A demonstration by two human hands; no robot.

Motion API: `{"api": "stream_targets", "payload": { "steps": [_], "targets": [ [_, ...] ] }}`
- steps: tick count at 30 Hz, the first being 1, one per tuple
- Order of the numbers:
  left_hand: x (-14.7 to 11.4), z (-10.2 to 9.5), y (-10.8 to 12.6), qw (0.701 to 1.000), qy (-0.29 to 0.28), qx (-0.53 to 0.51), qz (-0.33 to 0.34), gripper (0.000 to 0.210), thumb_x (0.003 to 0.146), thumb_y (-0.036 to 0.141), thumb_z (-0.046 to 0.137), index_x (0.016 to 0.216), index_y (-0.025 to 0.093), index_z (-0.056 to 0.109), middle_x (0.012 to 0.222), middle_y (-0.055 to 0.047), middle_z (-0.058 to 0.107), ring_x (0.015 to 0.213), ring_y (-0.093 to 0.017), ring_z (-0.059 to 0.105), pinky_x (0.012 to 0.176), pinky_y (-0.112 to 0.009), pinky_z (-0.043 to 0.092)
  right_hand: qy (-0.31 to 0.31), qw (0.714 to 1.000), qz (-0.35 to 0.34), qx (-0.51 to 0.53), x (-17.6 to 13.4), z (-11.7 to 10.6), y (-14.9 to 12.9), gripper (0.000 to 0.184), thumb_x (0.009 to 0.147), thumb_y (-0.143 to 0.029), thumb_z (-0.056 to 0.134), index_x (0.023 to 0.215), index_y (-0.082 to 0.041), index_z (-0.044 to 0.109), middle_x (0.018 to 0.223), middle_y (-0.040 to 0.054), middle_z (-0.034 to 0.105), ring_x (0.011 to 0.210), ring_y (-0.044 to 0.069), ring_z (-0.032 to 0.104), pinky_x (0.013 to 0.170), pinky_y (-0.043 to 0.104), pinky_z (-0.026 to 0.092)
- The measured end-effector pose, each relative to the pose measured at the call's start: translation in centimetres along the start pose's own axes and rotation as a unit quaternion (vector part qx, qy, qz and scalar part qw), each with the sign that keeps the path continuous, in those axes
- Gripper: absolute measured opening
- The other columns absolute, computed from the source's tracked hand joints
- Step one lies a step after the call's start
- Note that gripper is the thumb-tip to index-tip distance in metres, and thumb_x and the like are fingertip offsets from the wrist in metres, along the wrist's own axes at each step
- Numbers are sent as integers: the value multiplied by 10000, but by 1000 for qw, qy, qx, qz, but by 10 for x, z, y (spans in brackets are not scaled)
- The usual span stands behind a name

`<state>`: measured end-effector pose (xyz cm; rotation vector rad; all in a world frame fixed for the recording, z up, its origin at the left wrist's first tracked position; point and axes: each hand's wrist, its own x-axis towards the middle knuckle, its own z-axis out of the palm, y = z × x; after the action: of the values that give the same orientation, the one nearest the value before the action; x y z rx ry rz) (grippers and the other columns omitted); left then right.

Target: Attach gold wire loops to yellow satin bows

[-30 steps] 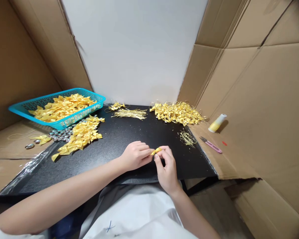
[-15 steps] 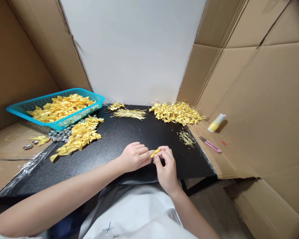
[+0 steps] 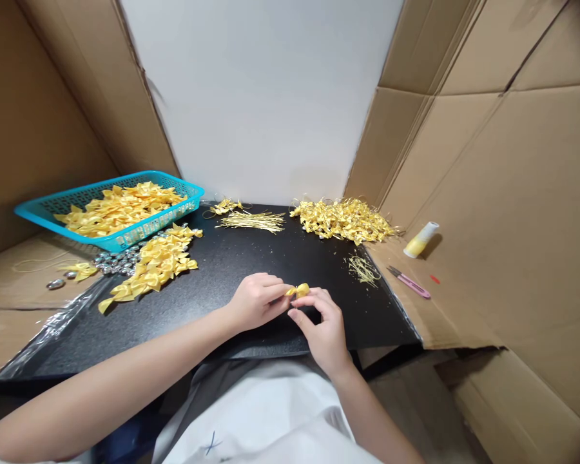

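A small yellow satin ribbon bow (image 3: 301, 290) is held over the front part of the black table. My left hand (image 3: 261, 300) pinches its left end between thumb and forefinger, the other fingers curled in. Just below and right of the bow is my right hand (image 3: 323, 322), with thumb and forefinger brought close together under its middle. A thin strand seems to run down from the bow to these fingertips, too fine to make out surely. Left of my hands lies a heap of yellow bows (image 3: 162, 261), beside a cluster of silver beads (image 3: 118, 263).
A turquoise basket (image 3: 24, 209) of yellow bows stands at back left. Gold cords (image 3: 254, 222) lie at the back, near a pile of corded bows (image 3: 345, 219). At right are cord scraps (image 3: 362, 269), pink-handled snips (image 3: 410, 283) and a thread spool (image 3: 420, 240). Cardboard walls (image 3: 526, 193) enclose the table.
The bow has turned and shows more clearly above my fingers. My right thumb and forefinger have come off its body and now sit just beneath it. My left hand has barely shifted.
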<state>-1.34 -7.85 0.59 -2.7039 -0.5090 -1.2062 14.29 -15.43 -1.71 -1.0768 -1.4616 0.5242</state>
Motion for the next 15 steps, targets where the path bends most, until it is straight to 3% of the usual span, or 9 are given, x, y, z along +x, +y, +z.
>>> {"api": "stream_targets", "payload": {
  "steps": [6,10,13,15],
  "targets": [
    [1,-2,2,998,-25,14,57,239,920,181,430,819,160,646,526,14,558,461,-103,497,484,-250,343,39,997,53,32,0,2,4,116,786,-237,696,703,-196,626,778,22,643,792,177,589,763,317,470],
    [0,-2,0,997,-37,28,57,253,930,201,415,830,168,645,553,5,586,477,-102,520,499,-253,348,75,992,89,43,-1,0,8,260,697,-271,771,867,-197,589,879,22,633,839,177,590,800,319,458],
    [-1,-1,-1,997,-45,42,45,243,931,211,424,849,176,650,566,7,596,497,-99,536,518,-247,358,48,991,98,75,2,-2,10,226,786,-325,682,961,-198,618,1011,55,635,906,187,594,808,315,462],
    [-1,-1,-2,996,-51,51,44,241,925,204,432,821,179,647,555,13,581,501,-100,533,518,-246,354,8,990,109,90,8,-4,10,162,844,-329,604,908,-192,661,986,61,641,878,184,602,751,299,473]
  ]
}}
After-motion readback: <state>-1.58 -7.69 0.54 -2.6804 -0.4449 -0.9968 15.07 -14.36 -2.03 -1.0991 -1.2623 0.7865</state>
